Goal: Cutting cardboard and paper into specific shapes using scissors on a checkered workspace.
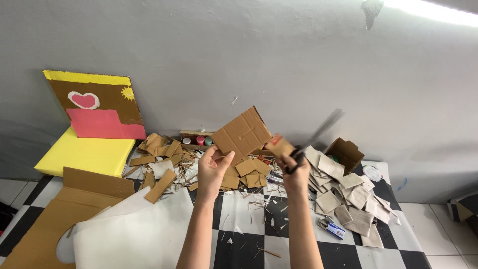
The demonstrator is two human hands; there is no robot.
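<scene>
My left hand (pixel 213 169) holds up a brown corrugated cardboard square (pixel 241 134) by its lower left corner, tilted, in front of the grey wall. My right hand (pixel 295 172) grips black-handled scissors (pixel 314 138), whose blades point up and right and are blurred by motion. A small cardboard offcut (pixel 279 146) sits at the scissors, just right of the square's lower edge; whether it is still joined to the square I cannot tell.
Cardboard scraps (pixel 164 154) and grey paper squares (pixel 343 192) litter the black-and-white checkered surface (pixel 249 239). A painted cardboard panel (pixel 97 104) leans on the wall above a yellow board (pixel 82 154). A large cardboard sheet with white paper (pixel 134 229) lies at left. Small paint pots (pixel 199 140) and an open box (pixel 346 152) stand behind.
</scene>
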